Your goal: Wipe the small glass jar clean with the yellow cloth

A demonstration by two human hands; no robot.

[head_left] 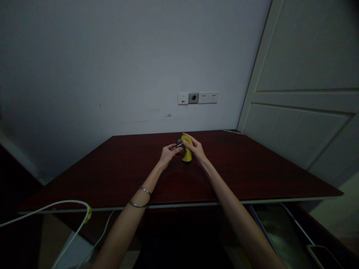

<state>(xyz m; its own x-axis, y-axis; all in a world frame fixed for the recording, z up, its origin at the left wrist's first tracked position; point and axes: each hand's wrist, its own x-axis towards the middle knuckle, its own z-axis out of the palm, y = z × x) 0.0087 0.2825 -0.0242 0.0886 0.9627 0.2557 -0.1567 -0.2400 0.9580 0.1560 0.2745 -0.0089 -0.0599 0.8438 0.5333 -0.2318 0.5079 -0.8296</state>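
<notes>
Over the middle of the dark red table (112, 168), both hands meet close together. My left hand (169, 152) has its fingers and thumb closed on a small dark, shiny, glass-like object (180, 143). My right hand (196, 148) grips a soft yellow cloth (187, 156), pressed against the right side of the dark object. One end of the cloth hangs below the fingers, just above or on the tabletop; which one I cannot tell. The dark object's exact kind is hard to make out in the dim light.
Behind the table is a pale wall with a row of sockets (208, 98). A white panelled door (300, 89) stands along the right. A white cable (67, 201) with a yellow tie loops over the front left edge. A phone-like object (324, 257) lies low at right.
</notes>
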